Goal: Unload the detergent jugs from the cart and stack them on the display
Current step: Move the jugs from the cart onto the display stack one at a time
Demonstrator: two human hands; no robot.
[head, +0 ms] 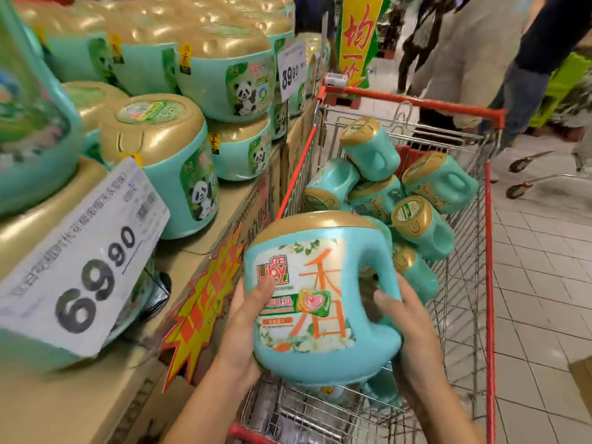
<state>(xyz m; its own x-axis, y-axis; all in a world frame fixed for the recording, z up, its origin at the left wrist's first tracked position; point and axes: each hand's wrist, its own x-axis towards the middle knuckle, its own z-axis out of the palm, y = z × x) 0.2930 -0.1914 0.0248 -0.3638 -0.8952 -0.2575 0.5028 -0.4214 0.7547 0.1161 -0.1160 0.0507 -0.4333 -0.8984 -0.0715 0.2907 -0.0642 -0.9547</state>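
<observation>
Overhead, a shop aisle with a pale tiled floor (528,283) frames the scene, other shoppers' legs visible at the far end. Along the left runs the cardboard-box display (192,261), stacked with turquoise plastic tubs with gold lids and panda labels (179,161); white price cards read "69 90" (86,261) and "39 90" (293,70), and a red-and-yellow starburst sign (205,302) is fixed to the display's front. A yellow banner with red Chinese characters (358,33) hangs behind. Beside the display stands a wire shopping cart with red trim (488,283), holding a jumble of turquoise detergent jugs with gold caps (426,229) lying on their sides.

Above the near end of the cart, just beside the display's edge, a person holds one large turquoise detergent jug with a gold top (320,299), its label reading "Liby" with a large orange Chinese character and "30". The left hand (246,318) presses the jug's left side, thumb across the label. The right hand (407,318) clasps the handle side, fingers curled near the handle opening.
</observation>
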